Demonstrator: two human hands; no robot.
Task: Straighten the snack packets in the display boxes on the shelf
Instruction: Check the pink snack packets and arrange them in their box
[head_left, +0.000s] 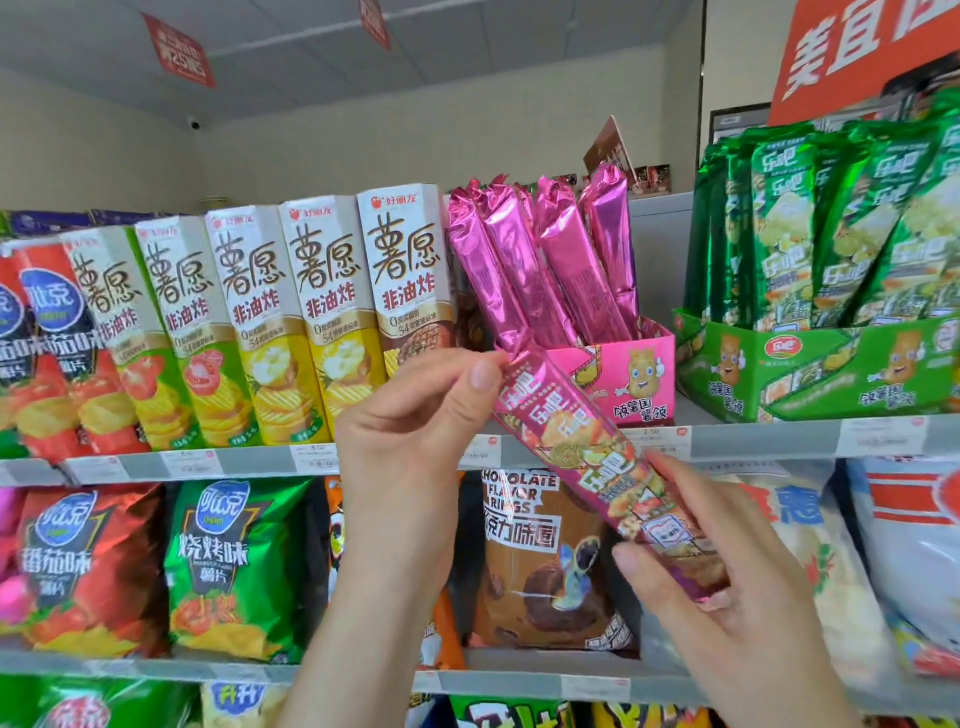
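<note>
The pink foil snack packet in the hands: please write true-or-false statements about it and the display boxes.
1. Both the left hand and the right hand hold the pink foil snack packet. True.
2. It stands inside the pink cardboard display box. False: it is held slanted before the shelf.
3. The pink packets in that box lean left. True.
4. The green cardboard display box is left of the pink one. False: right of it.

Your left hand (410, 441) is up, thumb and forefinger pinching the top end of the pink packet (582, 441). Your right hand (737, 597) sits lower, fingers curled round its bottom end. Both forearms reach upward.
</note>
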